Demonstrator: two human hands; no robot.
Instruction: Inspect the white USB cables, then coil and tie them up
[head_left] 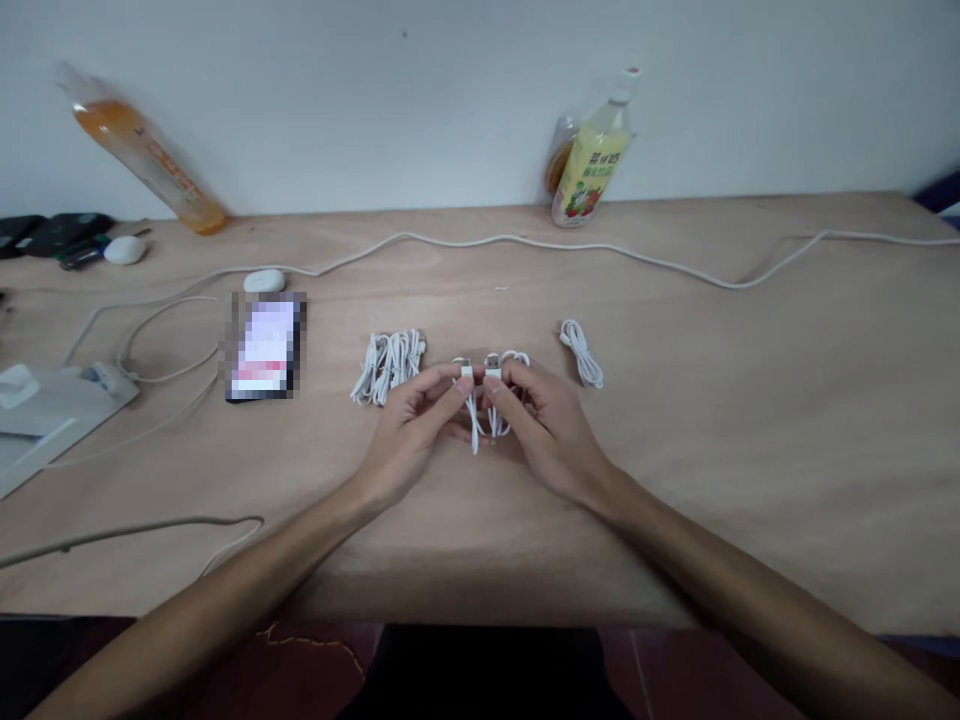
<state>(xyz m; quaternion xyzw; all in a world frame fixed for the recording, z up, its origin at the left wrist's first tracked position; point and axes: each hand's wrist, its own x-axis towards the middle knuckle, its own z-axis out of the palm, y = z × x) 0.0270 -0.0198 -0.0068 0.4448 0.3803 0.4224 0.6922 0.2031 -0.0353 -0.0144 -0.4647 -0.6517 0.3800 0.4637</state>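
Note:
My left hand (415, 425) is closed, its thumb and fingers pinching the white plug of a USB cable (466, 372). Beside it, my right hand (555, 430) grips a second white USB cable (493, 372) by its plug. The two metal plug ends point away from me, side by side and a small gap apart. White loops of cord hang below and behind the fingers; which cord belongs to which plug is partly hidden. Just left of my left hand lies a pile of bundled white cables (388, 365). One coiled white cable (581, 354) lies alone beyond my right hand.
A phone (264, 350) and a white case (264, 281) lie on the left. A long white cord (517, 239) crosses the back of the table. An orange drink bottle (150, 160) and a yellow drink bottle (594, 158) stand by the wall. A white box-like object (52, 420) is at far left.

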